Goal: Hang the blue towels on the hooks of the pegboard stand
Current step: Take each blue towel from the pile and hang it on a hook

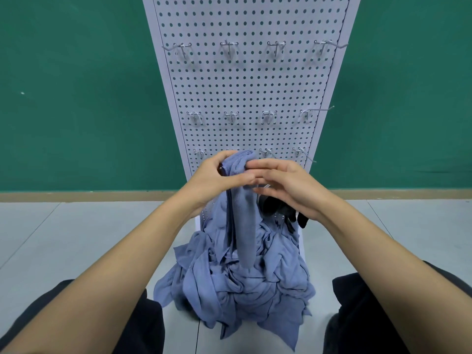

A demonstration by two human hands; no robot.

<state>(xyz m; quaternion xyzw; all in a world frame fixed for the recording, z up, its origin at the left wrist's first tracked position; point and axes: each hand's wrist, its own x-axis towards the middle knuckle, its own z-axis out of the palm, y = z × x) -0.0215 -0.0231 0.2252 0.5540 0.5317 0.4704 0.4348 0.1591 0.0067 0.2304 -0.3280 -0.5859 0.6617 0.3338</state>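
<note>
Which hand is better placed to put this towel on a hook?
Left. The left hand already pinches the towel at its top, just below the bottom hooks; the right hand only touches it, fingers loose.

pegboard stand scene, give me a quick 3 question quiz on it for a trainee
1. True or false: a blue towel already hangs on a top-row hook of the pegboard stand.
2. Which hand pinches the lifted towel near its top? A. left hand B. neither hand
3. Fill in: the pile of blue towels lies on the ____ at the foot of the stand.

Key: 1 false; 2 A, while the right hand is open, fingers beside the towel; 3 floor.
</note>
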